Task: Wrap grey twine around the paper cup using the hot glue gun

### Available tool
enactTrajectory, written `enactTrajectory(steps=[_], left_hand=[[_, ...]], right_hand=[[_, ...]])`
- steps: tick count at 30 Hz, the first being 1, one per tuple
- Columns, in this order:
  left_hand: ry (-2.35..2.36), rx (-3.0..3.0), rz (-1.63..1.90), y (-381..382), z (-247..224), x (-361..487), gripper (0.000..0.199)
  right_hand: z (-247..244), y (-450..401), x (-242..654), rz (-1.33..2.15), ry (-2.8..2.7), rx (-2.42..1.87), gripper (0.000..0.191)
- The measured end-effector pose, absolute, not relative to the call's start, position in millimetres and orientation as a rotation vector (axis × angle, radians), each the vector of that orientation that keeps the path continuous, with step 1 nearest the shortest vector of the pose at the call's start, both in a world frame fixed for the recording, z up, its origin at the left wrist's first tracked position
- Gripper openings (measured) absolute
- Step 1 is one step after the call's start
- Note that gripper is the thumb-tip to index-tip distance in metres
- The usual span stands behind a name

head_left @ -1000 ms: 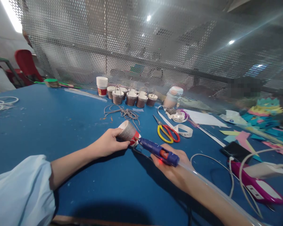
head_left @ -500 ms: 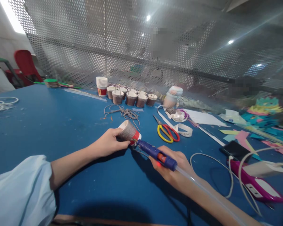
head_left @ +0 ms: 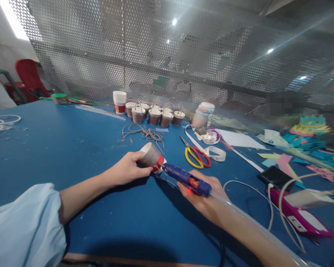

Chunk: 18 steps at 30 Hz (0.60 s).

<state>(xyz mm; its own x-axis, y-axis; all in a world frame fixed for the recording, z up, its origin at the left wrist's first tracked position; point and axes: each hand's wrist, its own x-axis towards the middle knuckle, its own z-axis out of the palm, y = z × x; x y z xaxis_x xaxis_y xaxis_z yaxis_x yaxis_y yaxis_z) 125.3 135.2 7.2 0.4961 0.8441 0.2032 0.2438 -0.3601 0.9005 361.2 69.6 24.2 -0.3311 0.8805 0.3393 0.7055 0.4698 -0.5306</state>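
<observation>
Left of the middle of the blue flat-topped table, between its near and far edges, the left hand is wrapped around a tapered paper cup wound with grey-brown cord. The cup is tilted, mouth to the upper left, with a red band uncovered near its base. To the right, a slim dark-blue glue gun with a clear stick is gripped in the right hand, its nozzle at the band; actual contact cannot be told. For a neat bead, the cup should be held firm, glue laid sparingly beside the cord, and fingertips kept off the hot tip.

Along the far edge, a nested stack of white-and-red paper cups is followed by about 8 cord-wrapped cups with thin handles; pale interiors are shown, but contents cannot be made out. Farther right, a rounded peach-and-white container is seen, its contents hidden.
</observation>
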Motion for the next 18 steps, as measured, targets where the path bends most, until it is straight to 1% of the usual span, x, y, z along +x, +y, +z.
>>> enactTrajectory(steps=[3,8,12,18], left_hand=[[0.921,1.839,0.843,134.6,8.6,124.9,0.026],[0.911,1.823,0.814,135.1,8.1,122.9,0.027],[0.91,1.81,0.807,135.0,8.4,122.3,0.027],[0.888,1.797,0.785,133.9,9.6,122.3,0.028]], right_hand=[[22.5,71.1,362.4,0.398,-2.019,-1.392,0.021],[35.3,73.1,360.1,0.637,-1.866,-1.526,0.025],[43.3,73.6,361.9,0.732,-1.862,-1.559,0.027],[38.8,76.9,370.8,0.834,-1.847,-1.631,0.034]])
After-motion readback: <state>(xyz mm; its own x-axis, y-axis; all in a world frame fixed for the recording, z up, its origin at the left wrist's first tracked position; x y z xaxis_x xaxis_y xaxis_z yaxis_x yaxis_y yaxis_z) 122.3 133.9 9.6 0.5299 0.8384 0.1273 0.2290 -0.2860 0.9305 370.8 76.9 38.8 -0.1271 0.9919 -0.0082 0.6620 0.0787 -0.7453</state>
